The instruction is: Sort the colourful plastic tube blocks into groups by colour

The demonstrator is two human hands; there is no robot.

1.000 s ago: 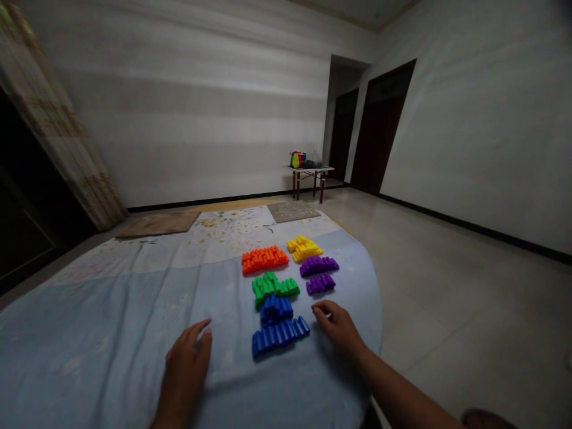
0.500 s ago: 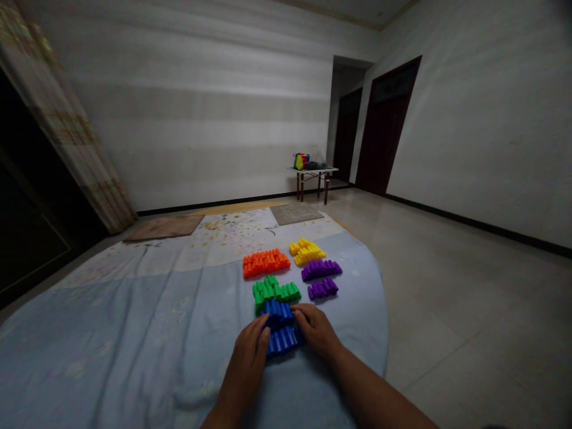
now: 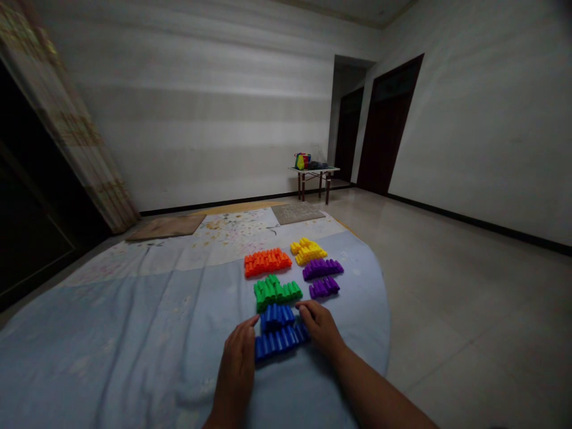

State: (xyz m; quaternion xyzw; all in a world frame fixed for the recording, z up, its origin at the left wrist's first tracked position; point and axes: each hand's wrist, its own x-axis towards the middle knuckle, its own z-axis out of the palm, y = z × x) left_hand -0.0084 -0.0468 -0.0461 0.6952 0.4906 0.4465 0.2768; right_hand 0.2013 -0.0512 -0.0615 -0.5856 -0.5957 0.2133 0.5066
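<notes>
Two rows of blue ribbed plastic pieces lie close together in front of me: a shorter back row and a longer front row. My left hand stands at their left end, fingers stretched forward, thumb side along the front row. At the right end is my right hand, its fingers reaching forward and slightly bent, with the right tip of the front row partly hidden beside it. Neither hand grips a piece. Just beyond the blue rows sits a group of green pieces.
Orange pieces, yellow pieces and two purple groups, the nearer purple group included, lie farther off on the pale blue cloth. Two mats, one a grey mat, lie at the far edge. A small table stands by the wall.
My left hand has moved left and slightly down, away from the blue pieces' back row. The right hand has shifted a little right. More of the front blue row now shows.
</notes>
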